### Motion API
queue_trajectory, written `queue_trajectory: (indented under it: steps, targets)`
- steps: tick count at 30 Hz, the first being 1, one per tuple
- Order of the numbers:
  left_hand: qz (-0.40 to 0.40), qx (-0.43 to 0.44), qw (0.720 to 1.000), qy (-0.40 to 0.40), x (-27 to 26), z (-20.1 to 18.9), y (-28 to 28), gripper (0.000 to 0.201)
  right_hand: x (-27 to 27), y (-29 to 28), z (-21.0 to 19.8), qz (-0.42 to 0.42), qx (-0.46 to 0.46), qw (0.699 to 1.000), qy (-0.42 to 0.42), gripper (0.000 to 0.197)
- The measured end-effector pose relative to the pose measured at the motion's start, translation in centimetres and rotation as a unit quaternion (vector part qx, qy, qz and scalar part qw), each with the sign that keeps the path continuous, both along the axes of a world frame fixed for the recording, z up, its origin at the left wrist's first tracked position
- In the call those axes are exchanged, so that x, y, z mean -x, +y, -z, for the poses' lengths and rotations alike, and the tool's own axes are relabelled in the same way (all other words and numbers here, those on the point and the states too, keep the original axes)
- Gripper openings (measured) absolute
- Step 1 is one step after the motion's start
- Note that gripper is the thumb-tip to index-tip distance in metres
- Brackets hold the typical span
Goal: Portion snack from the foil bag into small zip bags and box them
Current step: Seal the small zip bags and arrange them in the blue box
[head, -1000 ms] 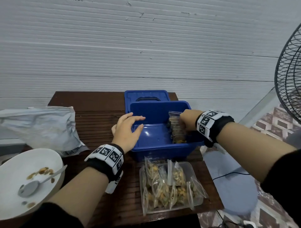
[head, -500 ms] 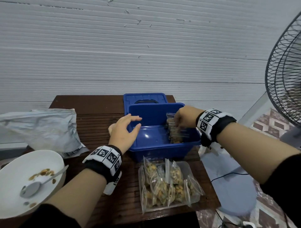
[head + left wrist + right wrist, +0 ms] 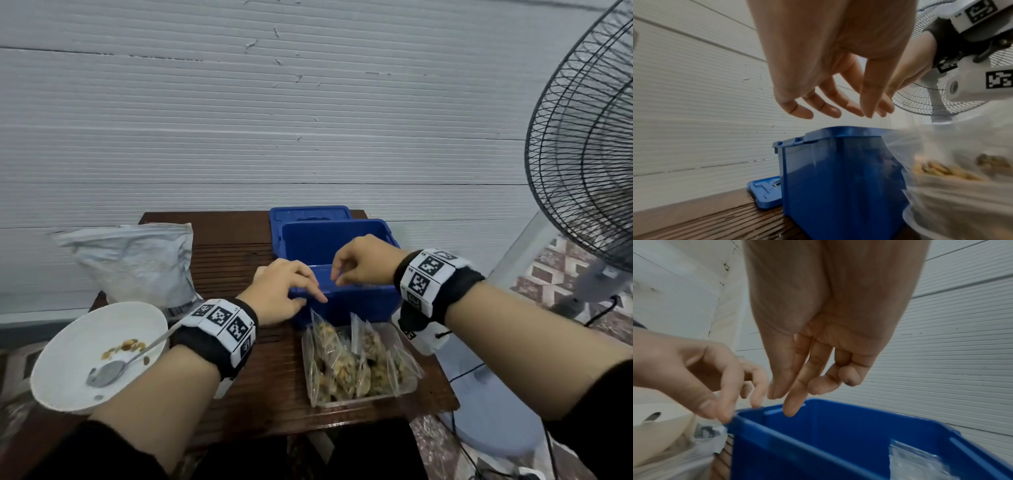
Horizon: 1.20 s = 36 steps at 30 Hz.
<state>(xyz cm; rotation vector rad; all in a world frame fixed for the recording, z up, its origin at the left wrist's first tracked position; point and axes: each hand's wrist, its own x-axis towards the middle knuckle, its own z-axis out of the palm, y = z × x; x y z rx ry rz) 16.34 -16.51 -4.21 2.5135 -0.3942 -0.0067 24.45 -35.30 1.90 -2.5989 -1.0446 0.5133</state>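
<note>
The open blue box [image 3: 359, 305] stands mid-table, and one filled zip bag [image 3: 914, 464] leans inside against its right wall. My right hand [image 3: 337, 277] hangs just above the box's near rim with loosely curled fingers [image 3: 791, 407] that hold nothing. My left hand [image 3: 308, 298] is over the front-left corner of the box [image 3: 838, 178], fingers [image 3: 830, 110] relaxed and empty, close to the rim. A clear tray [image 3: 359, 401] in front of the box holds several filled zip bags [image 3: 342, 359]. The crumpled foil bag [image 3: 137, 263] lies at the left.
The box's blue lid [image 3: 308, 213] lies flat behind it by the wall. A white bowl [image 3: 68, 329] with a spoon [image 3: 109, 371] and a few snack pieces overhangs the near-left table edge. A standing fan [image 3: 589, 154] is off the table's right side.
My right hand let go of the zip bag inside the box and lifted out toward the near rim. My left hand slid from the box's left wall to its front-left corner.
</note>
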Motion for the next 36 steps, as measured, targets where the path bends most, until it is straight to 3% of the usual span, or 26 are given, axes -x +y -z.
queue_trajectory:
  steps: [5,11,20,27,32,36]
  targets:
    - [0.026,-0.165,0.986,0.016,1.6,0.2,-0.9,0.027,2.9,0.1,1.0,-0.015,0.012,1.0,0.015,0.012]
    - [0.02,-0.164,0.986,-0.032,2.6,0.7,-1.6,0.017,4.6,-0.4,1.7,-0.013,0.03,0.999,0.017,0.013]
    - [-0.019,0.015,1.0,0.002,2.4,-0.9,-1.4,0.006,4.8,-1.2,1.3,0.035,-0.034,0.997,0.059,0.014]
    - [-0.061,0.08,0.995,-0.022,2.0,-1.2,-1.7,0.008,4.4,-1.5,0.8,0.083,-0.135,0.979,0.125,0.016]
    - [-0.083,0.125,0.988,-0.038,1.6,-1.5,-1.9,0.003,3.9,-1.8,0.8,0.095,-0.156,0.981,0.059,0.008]
    - [-0.098,0.164,0.981,-0.021,1.5,-1.9,-1.7,0.008,3.7,-1.9,0.9,0.104,-0.173,0.979,0.027,0.015]
